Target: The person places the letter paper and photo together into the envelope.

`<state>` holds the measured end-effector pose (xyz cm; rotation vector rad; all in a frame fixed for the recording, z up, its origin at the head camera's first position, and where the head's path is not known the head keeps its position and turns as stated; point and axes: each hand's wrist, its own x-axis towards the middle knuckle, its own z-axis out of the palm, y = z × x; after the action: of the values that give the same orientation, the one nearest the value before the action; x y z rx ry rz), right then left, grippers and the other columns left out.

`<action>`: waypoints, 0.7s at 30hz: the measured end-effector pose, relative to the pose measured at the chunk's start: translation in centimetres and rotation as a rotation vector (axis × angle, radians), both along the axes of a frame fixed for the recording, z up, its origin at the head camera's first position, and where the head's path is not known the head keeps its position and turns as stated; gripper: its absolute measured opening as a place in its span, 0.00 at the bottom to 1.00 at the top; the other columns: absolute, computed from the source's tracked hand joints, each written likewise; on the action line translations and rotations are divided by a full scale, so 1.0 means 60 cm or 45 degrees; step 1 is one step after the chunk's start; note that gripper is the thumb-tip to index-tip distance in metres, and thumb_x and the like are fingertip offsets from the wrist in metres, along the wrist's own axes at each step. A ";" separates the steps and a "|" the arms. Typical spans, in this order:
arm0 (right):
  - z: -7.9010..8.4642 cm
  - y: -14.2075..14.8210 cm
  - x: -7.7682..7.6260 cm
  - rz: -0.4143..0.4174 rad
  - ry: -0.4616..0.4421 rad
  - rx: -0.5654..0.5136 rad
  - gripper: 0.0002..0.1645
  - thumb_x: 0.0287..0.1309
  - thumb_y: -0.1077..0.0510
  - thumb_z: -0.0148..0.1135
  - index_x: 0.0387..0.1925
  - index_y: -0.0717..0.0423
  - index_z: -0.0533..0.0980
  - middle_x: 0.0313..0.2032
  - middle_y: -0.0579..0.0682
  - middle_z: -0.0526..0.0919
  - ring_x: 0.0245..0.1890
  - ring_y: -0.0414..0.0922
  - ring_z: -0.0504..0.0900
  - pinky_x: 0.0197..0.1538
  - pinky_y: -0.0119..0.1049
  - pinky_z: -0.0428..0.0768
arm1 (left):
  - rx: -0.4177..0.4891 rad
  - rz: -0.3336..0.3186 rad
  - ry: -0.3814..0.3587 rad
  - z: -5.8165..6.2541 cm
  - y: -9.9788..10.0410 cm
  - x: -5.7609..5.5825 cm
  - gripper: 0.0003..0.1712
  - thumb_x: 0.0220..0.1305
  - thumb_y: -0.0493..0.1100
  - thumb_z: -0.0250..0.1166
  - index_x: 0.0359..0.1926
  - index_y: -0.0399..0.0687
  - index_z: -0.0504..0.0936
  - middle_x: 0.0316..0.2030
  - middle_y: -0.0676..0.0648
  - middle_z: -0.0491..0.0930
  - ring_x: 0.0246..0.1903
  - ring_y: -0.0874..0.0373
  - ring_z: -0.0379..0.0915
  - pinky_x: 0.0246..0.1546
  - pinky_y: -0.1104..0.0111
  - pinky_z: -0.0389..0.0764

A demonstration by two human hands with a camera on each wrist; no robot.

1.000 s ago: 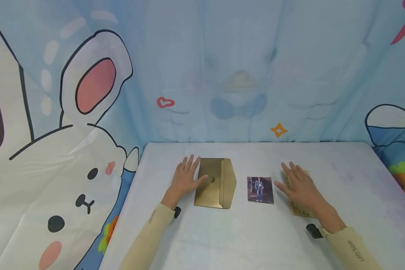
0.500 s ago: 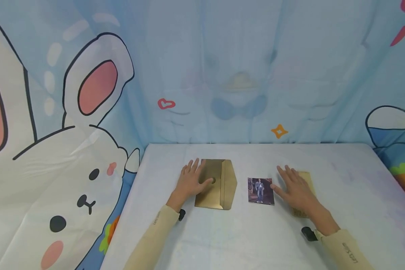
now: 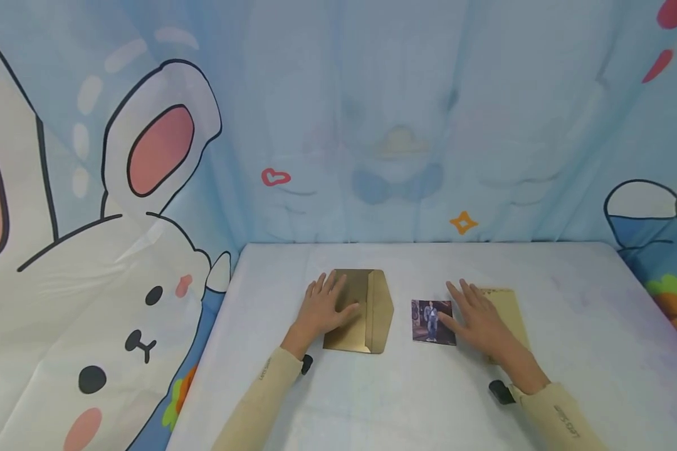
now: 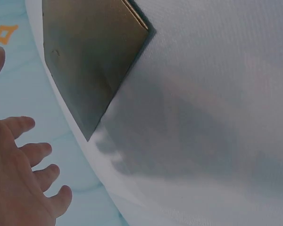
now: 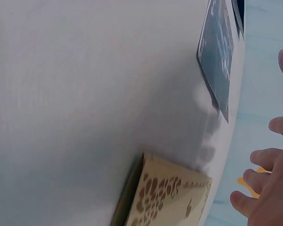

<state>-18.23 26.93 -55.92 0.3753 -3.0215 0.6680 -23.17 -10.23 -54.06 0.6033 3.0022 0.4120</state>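
Left hand (image 3: pixel 318 311), wide, above gold envelope (image 3: pixel 379 313); right hand (image 3: pixel 479 322), likewise, above photograph's (image 3: pixel 423 322) edge and patterned card (image 3: pixel 511 311).
On the table (image 3: pixel 372 401), a gap separates envelope and photograph.

A left sleeve (image 3: pixel 259 401) and a right sleeve (image 3: pixel 547 410) are matching in pale beige.
Each is bearing small dark lettering (image 3: pixel 567 421), too blurred to read. The left hand (image 3: pixel 320 313) and right hand (image 3: pixel 479 322) are showing bare. A small black block (image 3: pixel 307 364) is jutting inward at the left cuff, a second block (image 3: pixel 502 392) at the right.
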 end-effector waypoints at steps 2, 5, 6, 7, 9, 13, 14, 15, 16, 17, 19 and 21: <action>-0.001 -0.009 -0.001 0.011 -0.005 0.005 0.50 0.69 0.35 0.55 0.79 0.57 0.49 0.76 0.73 0.47 0.74 0.74 0.46 0.70 0.72 0.48 | 0.002 0.000 -0.003 -0.001 0.002 0.000 0.49 0.70 0.73 0.48 0.80 0.53 0.51 0.80 0.42 0.47 0.79 0.40 0.43 0.75 0.45 0.51; -0.004 -0.021 -0.002 0.013 0.012 0.029 0.50 0.69 0.35 0.55 0.78 0.58 0.52 0.75 0.74 0.49 0.74 0.75 0.48 0.70 0.72 0.49 | 0.009 -0.002 -0.015 -0.002 0.004 0.001 0.48 0.70 0.73 0.49 0.80 0.53 0.51 0.80 0.42 0.47 0.79 0.40 0.42 0.75 0.45 0.50; -0.005 -0.024 -0.002 0.015 0.018 0.032 0.49 0.69 0.36 0.56 0.78 0.59 0.53 0.75 0.74 0.50 0.74 0.75 0.49 0.70 0.72 0.50 | 0.012 -0.004 -0.016 -0.002 0.005 0.001 0.48 0.70 0.73 0.49 0.80 0.53 0.51 0.80 0.42 0.47 0.79 0.40 0.42 0.75 0.46 0.50; -0.006 -0.028 -0.001 0.020 0.028 0.033 0.49 0.68 0.37 0.57 0.77 0.60 0.54 0.75 0.74 0.51 0.73 0.75 0.50 0.69 0.72 0.50 | 0.005 -0.003 -0.015 -0.003 0.005 0.001 0.48 0.70 0.73 0.48 0.80 0.53 0.51 0.80 0.42 0.47 0.79 0.40 0.42 0.75 0.46 0.50; -0.009 -0.033 0.002 0.026 0.037 0.042 0.48 0.68 0.38 0.58 0.77 0.60 0.55 0.75 0.74 0.52 0.73 0.75 0.50 0.70 0.72 0.51 | -0.002 -0.003 -0.019 -0.004 0.006 0.002 0.49 0.70 0.73 0.47 0.80 0.54 0.50 0.80 0.42 0.47 0.79 0.41 0.42 0.76 0.47 0.50; -0.016 -0.045 0.004 0.048 0.049 0.066 0.47 0.68 0.38 0.58 0.76 0.60 0.56 0.75 0.73 0.52 0.74 0.74 0.51 0.70 0.71 0.53 | -0.021 -0.008 -0.025 -0.005 0.008 0.002 0.49 0.70 0.75 0.46 0.80 0.54 0.49 0.80 0.42 0.46 0.79 0.42 0.41 0.76 0.47 0.49; -0.017 -0.049 0.003 0.056 0.051 0.065 0.47 0.68 0.37 0.57 0.76 0.59 0.56 0.75 0.73 0.52 0.74 0.74 0.51 0.70 0.71 0.53 | -0.019 -0.010 -0.027 -0.005 0.009 0.002 0.49 0.70 0.74 0.46 0.80 0.53 0.49 0.80 0.41 0.46 0.79 0.41 0.41 0.76 0.47 0.49; -0.018 -0.053 0.003 0.063 0.051 0.061 0.47 0.68 0.37 0.57 0.76 0.59 0.56 0.75 0.72 0.53 0.74 0.73 0.52 0.70 0.71 0.53 | -0.019 -0.011 -0.026 -0.006 0.010 0.001 0.49 0.70 0.74 0.46 0.80 0.53 0.49 0.80 0.41 0.46 0.79 0.41 0.41 0.76 0.47 0.49; -0.019 -0.057 0.003 0.067 0.047 0.062 0.48 0.68 0.36 0.57 0.77 0.58 0.56 0.75 0.72 0.52 0.74 0.73 0.51 0.70 0.71 0.53 | -0.018 -0.013 -0.024 -0.006 0.010 0.001 0.49 0.70 0.74 0.46 0.80 0.53 0.49 0.80 0.41 0.47 0.79 0.41 0.42 0.76 0.47 0.49; -0.019 -0.061 0.002 0.072 0.043 0.054 0.47 0.68 0.36 0.57 0.77 0.58 0.56 0.76 0.71 0.52 0.74 0.72 0.51 0.70 0.70 0.53 | -0.016 -0.013 -0.023 -0.007 0.011 0.001 0.49 0.70 0.74 0.47 0.80 0.53 0.49 0.80 0.41 0.47 0.79 0.41 0.42 0.76 0.47 0.49; -0.018 -0.069 0.001 0.080 0.037 0.044 0.48 0.68 0.35 0.57 0.77 0.57 0.56 0.76 0.70 0.51 0.75 0.72 0.51 0.71 0.70 0.53 | -0.019 -0.018 -0.019 -0.008 0.014 0.000 0.49 0.70 0.74 0.46 0.80 0.53 0.49 0.80 0.41 0.46 0.79 0.40 0.42 0.76 0.47 0.49; -0.015 -0.077 -0.001 0.086 0.026 0.035 0.48 0.68 0.35 0.57 0.77 0.57 0.56 0.76 0.70 0.51 0.75 0.71 0.50 0.71 0.70 0.52 | -0.027 -0.017 -0.014 -0.010 0.016 0.000 0.49 0.70 0.74 0.47 0.80 0.54 0.49 0.80 0.41 0.46 0.79 0.40 0.43 0.76 0.47 0.50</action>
<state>-18.28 22.32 -56.82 0.4845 -3.0135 0.6225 -23.15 -9.24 -54.64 0.6172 2.9867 0.3806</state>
